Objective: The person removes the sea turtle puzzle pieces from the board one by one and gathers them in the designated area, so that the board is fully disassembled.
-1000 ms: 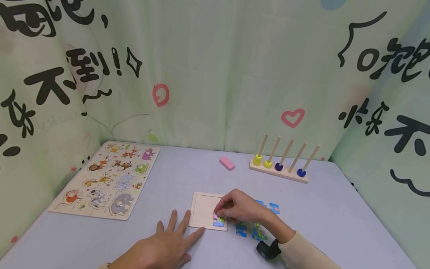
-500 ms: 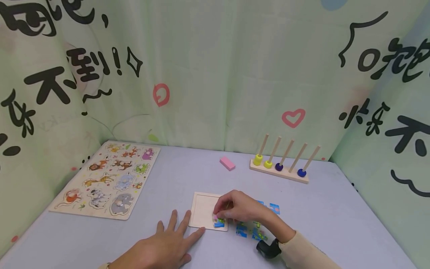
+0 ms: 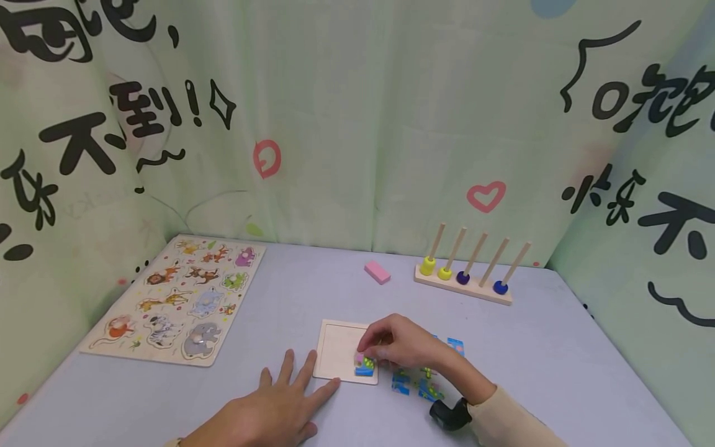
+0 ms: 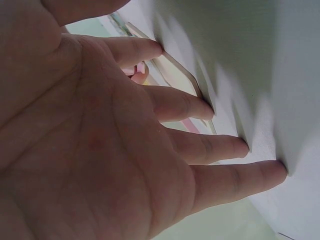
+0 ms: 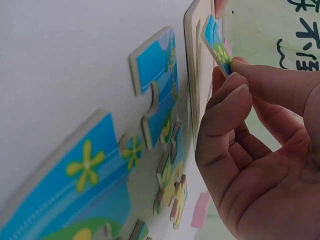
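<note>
My right hand (image 3: 399, 341) pinches a jigsaw piece (image 3: 365, 369) between thumb and fingers over the lower right corner of a wooden puzzle tray (image 3: 337, 347). In the right wrist view the piece (image 5: 216, 42) is blue with green and yellow print and stands tilted against the tray. My left hand (image 3: 274, 403) lies with straight, spread fingers, the index finger and thumb side at the tray's left and lower edges. Its palm (image 4: 90, 130) fills the left wrist view, with fingertips down on the table. Loose jigsaw pieces (image 5: 155, 75) lie right of the tray, partly hidden by my right arm.
An animal puzzle board (image 3: 184, 298) lies at the left of the table. Behind the tray is a pink block (image 3: 377, 272). A wooden peg stand (image 3: 463, 285) with yellow and dark blue beads stands at the back right. Printed curtains (image 3: 335, 124) surround the table.
The jigsaw piece tips slightly in my right fingers, which stay over the same corner and shift only a little. My left hand stays still.
</note>
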